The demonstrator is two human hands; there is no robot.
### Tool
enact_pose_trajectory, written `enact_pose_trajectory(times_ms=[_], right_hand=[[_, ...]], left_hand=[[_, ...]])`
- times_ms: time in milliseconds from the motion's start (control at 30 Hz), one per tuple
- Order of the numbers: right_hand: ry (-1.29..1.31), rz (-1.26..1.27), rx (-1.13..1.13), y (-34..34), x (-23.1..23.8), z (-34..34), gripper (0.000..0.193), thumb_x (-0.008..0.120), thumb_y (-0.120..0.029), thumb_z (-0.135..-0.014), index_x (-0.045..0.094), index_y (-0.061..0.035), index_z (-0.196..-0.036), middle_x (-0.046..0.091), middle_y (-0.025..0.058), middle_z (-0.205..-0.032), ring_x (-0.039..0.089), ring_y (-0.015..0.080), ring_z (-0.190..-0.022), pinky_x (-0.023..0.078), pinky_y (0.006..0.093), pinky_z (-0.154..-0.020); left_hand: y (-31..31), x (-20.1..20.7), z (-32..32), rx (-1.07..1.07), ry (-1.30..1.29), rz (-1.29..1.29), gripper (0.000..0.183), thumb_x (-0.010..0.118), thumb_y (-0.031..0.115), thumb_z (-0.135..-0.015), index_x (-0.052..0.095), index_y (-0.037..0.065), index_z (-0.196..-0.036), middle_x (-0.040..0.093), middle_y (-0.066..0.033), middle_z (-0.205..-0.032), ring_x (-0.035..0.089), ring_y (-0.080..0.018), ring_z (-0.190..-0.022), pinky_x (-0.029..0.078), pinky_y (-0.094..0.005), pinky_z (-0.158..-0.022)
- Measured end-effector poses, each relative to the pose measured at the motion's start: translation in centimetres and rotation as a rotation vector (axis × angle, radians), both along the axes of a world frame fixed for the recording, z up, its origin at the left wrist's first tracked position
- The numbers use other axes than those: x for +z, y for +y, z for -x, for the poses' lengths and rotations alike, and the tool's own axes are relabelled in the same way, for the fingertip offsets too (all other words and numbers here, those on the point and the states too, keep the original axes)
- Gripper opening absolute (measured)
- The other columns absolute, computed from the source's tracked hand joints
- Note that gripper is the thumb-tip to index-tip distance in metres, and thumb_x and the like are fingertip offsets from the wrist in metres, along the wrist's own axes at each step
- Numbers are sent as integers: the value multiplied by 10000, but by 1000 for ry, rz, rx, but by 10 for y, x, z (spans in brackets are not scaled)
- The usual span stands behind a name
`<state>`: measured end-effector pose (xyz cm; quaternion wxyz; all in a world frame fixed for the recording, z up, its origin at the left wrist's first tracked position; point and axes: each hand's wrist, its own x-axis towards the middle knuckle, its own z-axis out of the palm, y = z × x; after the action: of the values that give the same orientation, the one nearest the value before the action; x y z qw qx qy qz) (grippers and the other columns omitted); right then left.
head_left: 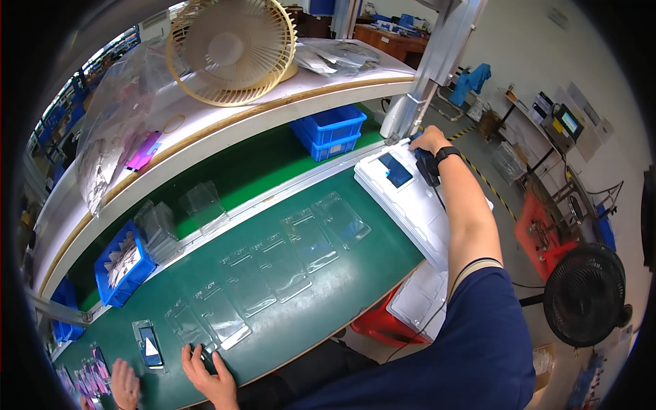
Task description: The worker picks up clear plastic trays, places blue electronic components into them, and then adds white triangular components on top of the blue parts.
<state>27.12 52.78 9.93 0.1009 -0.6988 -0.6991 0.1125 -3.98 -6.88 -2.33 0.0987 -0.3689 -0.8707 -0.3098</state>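
My left hand (pixel 210 377) rests at the near table edge, fingers apart, its fingertips by the bottom of a clear plastic blister tray (pixel 191 325). Dark bits show at these fingertips; I cannot tell what they are. Several more clear blister trays (pixel 277 270) lie in a slanting row toward the far right. My right arm reaches out to a white tray stack (pixel 420 219). There my right hand (pixel 432 140) is closed around a dark object (pixel 428 167), mostly hidden, beside a flat dark-blue panel (pixel 395 170) lying on the stack.
A co-worker's hand (pixel 125 385) is at the lower left, near a blister tray holding a dark phone-like piece (pixel 149 346) and several small pink-purple pieces (pixel 92 372). Blue bins (pixel 124 265) stand under the shelf, which bears a cream fan (pixel 231 51). A black fan (pixel 584 294) stands right.
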Motion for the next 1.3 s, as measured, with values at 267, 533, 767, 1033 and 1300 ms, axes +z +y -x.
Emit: enact_pose_trajectory(times_ms=[267, 533, 767, 1033, 1300], right_hand=[[-126, 29, 65, 32, -23, 2, 630, 833, -264, -584, 609, 75, -1066, 611, 232, -1112, 602, 330, -1041, 476, 348, -874], [-58, -174, 159, -27, 13, 23, 499, 783, -278, -580, 640, 73, -905, 651, 247, -936, 651, 339, -870, 514, 363, -778], [-220, -114, 346, -67, -20, 81, 418, 755, -239, -560, 661, 60, -836, 644, 271, -916, 640, 374, -880, 509, 396, -795], [-49, -162, 330, -48, -35, 53, 578, 766, -244, -580, 561, 35, -1043, 628, 251, -1017, 608, 387, -971, 480, 415, -839], [313, -465, 481, -152, 34, 78, 331, 692, -162, -683, 541, -36, -948, 603, 88, -800, 571, 215, -707, 466, 331, -686]], left_hand=[[-4, 3, -1, 37, 2, 23, 294, 578, 82, -840, 542, -45, -1103, 472, -224, -1249, 454, -375, -1162, 347, -424, -980], [9, 1, -2, 35, 11, -95, 420, 608, 74, -804, 492, -38, -1191, 444, -238, -1265, 447, -387, -1162, 356, -435, -972], [1, 7, -3, 75, 20, -90, 406, 611, 72, -795, 503, -42, -1170, 455, -245, -1248, 463, -404, -1134, 369, -432, -959], [5, 10, -6, 37, 37, -195, 372, 643, 95, -771, 542, -35, -1103, 487, -244, -1201, 482, -405, -1090, 395, -439, -928], [0, 23, -3, -91, -13, -415, 294, 694, 67, -717, 612, -5, -991, 555, -187, -1124, 512, -364, -1086, 411, -423, -920]])
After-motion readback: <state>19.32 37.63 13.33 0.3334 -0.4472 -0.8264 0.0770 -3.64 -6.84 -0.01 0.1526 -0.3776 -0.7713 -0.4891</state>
